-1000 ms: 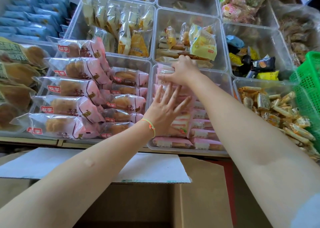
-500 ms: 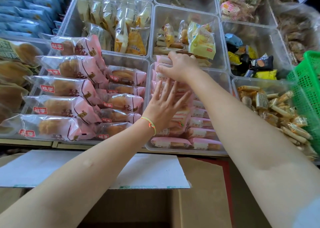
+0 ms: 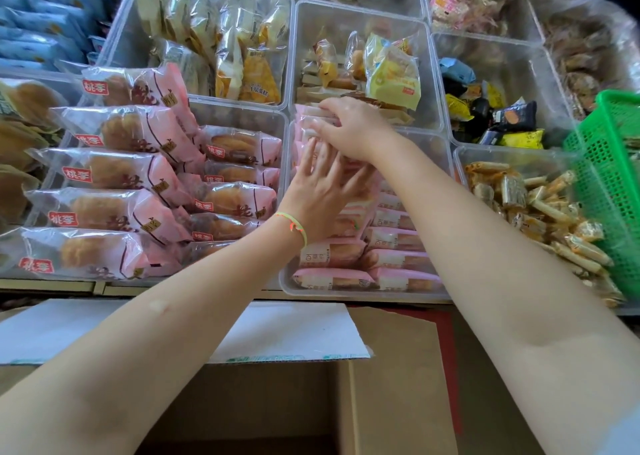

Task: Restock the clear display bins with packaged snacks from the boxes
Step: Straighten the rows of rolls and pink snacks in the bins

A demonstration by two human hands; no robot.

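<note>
A clear display bin (image 3: 441,156) in the front row holds rows of small pink-wrapped cake packets (image 3: 398,240). My right hand (image 3: 349,127) grips the topmost pink packets at the bin's far end. My left hand (image 3: 320,195), with a coloured string bracelet at the wrist, lies flat with fingers spread on the packets in the bin's left row. An open cardboard box (image 3: 398,368) with a white flap sits below the shelf, right in front of me; its contents are hidden.
Left of the bin, large pink bread packets (image 3: 117,170) are stacked in another clear bin. Behind are bins of yellow pastries (image 3: 242,49) and mixed cakes (image 3: 391,70). Right: dark and yellow snacks (image 3: 502,115), wafer sticks (image 3: 540,212), a green basket (image 3: 609,184).
Both hands stay on the pink packets. My left hand has slid slightly up and closer to the right hand, pressing the row; the view has shifted a little.
</note>
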